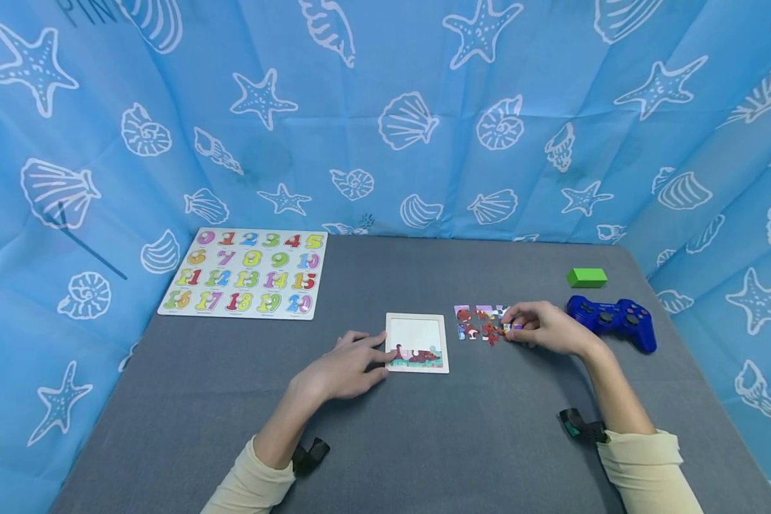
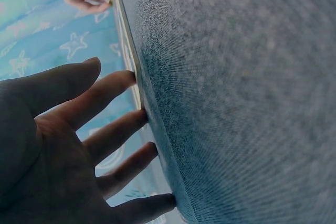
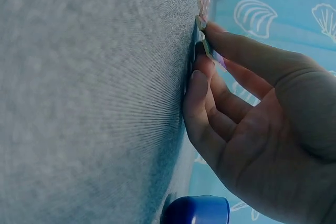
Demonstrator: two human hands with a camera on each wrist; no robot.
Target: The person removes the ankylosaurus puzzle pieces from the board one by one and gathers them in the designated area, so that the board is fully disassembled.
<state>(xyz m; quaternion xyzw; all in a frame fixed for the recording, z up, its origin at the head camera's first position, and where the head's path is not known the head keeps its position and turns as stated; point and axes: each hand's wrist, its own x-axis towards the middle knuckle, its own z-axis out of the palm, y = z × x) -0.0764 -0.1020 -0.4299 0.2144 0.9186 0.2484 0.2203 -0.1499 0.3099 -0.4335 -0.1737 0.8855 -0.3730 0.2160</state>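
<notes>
Just right of the puzzle tray (image 1: 414, 331), a cluster of loose puzzle pieces (image 1: 465, 325) lies flat, and at its far right end the right hand (image 1: 546, 328) holds a small puzzle piece (image 1: 512, 327) in a narrow pinch between thumb and fingers. In the right wrist view this piece appears nearly edge-on and tilted, its long axis slanting; in the head view it is too small and covered to tell which way its picture points. Its pale edge carries a printed face with purple on it, and a touch of yellow shows by the fingertips.

The tray is nearly square, so neither side stands out as a long axis; its side edges run away from the person with a very slight slant. It has a pale wood-coloured rim and a whitish bed. Fitted pieces form a strip from left to right along its near side, printed in brown-red, pink and teal. The loose pieces show lilac, red-brown, white and blue.

At the tray's left edge the left hand (image 1: 347, 365) spreads its fingers wide, fingertips touching the rim, nothing gripped. Beyond and left of the tray lies a number board (image 1: 244, 275); well to its right are a blue game controller (image 1: 636, 325) and a green block (image 1: 587, 278).
</notes>
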